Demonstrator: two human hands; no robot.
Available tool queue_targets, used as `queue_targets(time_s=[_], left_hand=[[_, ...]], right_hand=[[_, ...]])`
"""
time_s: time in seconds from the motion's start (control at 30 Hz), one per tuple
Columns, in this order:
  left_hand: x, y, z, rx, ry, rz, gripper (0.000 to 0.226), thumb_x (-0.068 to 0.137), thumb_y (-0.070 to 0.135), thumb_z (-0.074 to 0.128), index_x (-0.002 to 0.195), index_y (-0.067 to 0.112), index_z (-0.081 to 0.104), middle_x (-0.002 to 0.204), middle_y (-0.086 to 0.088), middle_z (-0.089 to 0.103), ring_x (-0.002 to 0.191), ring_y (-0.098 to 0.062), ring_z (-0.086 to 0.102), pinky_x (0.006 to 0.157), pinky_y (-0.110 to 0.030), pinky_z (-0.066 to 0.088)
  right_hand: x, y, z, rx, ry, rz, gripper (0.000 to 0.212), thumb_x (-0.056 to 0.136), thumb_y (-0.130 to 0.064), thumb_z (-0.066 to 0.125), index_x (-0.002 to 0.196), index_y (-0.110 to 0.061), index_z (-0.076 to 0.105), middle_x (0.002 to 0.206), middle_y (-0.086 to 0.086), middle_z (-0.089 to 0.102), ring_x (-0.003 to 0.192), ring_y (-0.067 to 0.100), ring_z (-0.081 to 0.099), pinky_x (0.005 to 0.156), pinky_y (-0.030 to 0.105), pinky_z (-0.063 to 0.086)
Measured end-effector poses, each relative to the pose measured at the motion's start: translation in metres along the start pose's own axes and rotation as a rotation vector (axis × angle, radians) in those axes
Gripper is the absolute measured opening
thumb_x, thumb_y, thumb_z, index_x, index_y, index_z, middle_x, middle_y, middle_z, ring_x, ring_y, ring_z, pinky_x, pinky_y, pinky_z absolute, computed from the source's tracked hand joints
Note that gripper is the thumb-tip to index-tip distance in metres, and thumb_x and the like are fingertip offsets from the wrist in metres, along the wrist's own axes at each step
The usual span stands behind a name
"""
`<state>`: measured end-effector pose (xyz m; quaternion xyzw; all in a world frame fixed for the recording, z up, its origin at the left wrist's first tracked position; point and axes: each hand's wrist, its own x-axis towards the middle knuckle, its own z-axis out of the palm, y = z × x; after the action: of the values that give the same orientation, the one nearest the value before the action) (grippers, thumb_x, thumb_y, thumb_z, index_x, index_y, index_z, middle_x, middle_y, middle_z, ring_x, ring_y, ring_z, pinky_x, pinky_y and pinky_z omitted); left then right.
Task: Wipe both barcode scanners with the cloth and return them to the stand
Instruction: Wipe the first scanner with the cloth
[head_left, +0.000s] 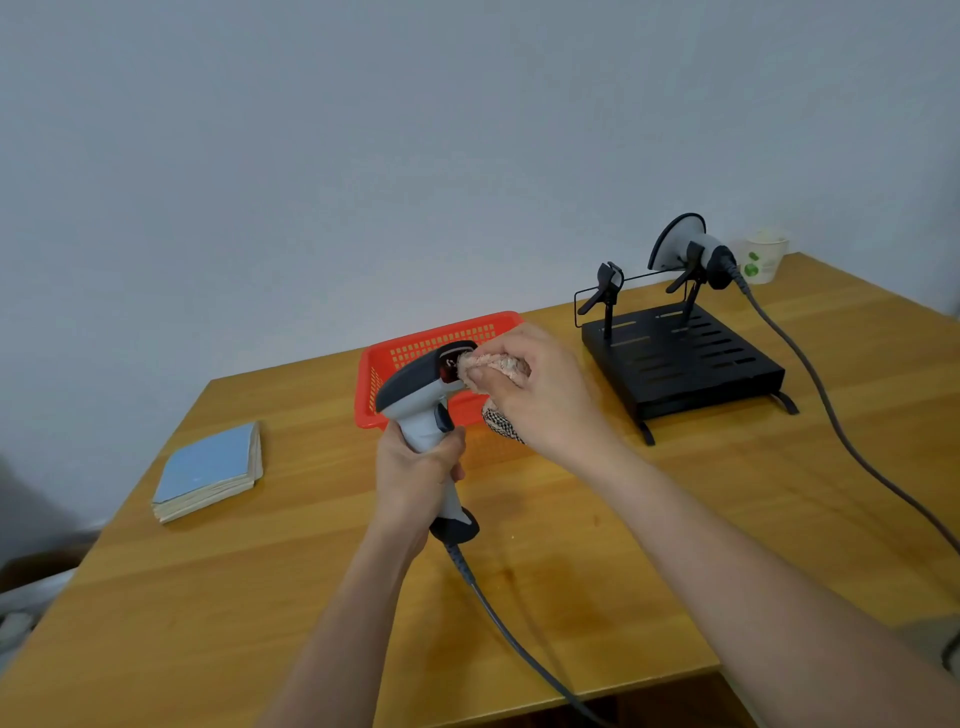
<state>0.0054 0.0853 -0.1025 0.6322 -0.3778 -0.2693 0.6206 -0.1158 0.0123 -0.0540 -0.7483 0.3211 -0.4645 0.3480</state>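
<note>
My left hand (415, 467) grips the handle of a grey and black barcode scanner (423, 387), held upright above the table with its window facing right. My right hand (540, 389) holds a bunched pinkish cloth (493, 366) and presses it against the scanner's window. A checked part of the cloth hangs below that hand. A second scanner (691, 249) rests in the right clip of the black stand (680, 358) at the back right. The stand's left clip (605, 286) holds nothing.
A red plastic basket (410, 348) sits just behind the held scanner. A blue booklet (210, 470) lies on the left of the wooden table (260, 597). A paper cup (763, 257) stands at the far right corner. Grey cables (831, 415) trail from both scanners across the table.
</note>
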Motion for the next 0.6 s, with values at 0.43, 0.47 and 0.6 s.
queue_targets(time_s=[0.43,0.47,0.6], left_hand=[[0.0007,0.0053,0.0057,0.036,-0.009,0.034,0.016,0.088,0.002,0.066,0.091,0.009,0.051,0.059,-0.007,0.055,0.043,-0.010,0.050,0.045,-0.021,0.045],[0.0009,0.0051,0.0050,0.040,-0.008,0.038,0.016,0.088,0.002,0.065,0.091,0.008,0.052,0.059,-0.007,0.055,0.043,-0.010,0.050,0.045,-0.021,0.045],[0.0012,0.0033,0.0001,0.037,-0.026,0.021,0.014,0.088,0.004,0.066,0.091,0.006,0.052,0.055,-0.005,0.054,0.044,-0.011,0.050,0.046,-0.022,0.044]], right_hand=[[0.0019,-0.0036,-0.0022,-0.023,0.143,-0.029,0.005,0.085,-0.020,0.069,0.086,-0.016,0.070,0.092,-0.001,0.059,0.078,-0.001,0.053,0.065,0.005,0.038],[0.0019,-0.0041,-0.0031,-0.023,0.119,-0.038,0.005,0.085,-0.018,0.069,0.088,-0.015,0.072,0.093,0.000,0.059,0.081,-0.002,0.052,0.067,0.004,0.038],[0.0029,-0.0052,-0.0104,-0.011,-0.009,-0.017,0.012,0.084,-0.005,0.068,0.092,-0.012,0.073,0.094,-0.001,0.057,0.087,0.003,0.052,0.072,0.009,0.042]])
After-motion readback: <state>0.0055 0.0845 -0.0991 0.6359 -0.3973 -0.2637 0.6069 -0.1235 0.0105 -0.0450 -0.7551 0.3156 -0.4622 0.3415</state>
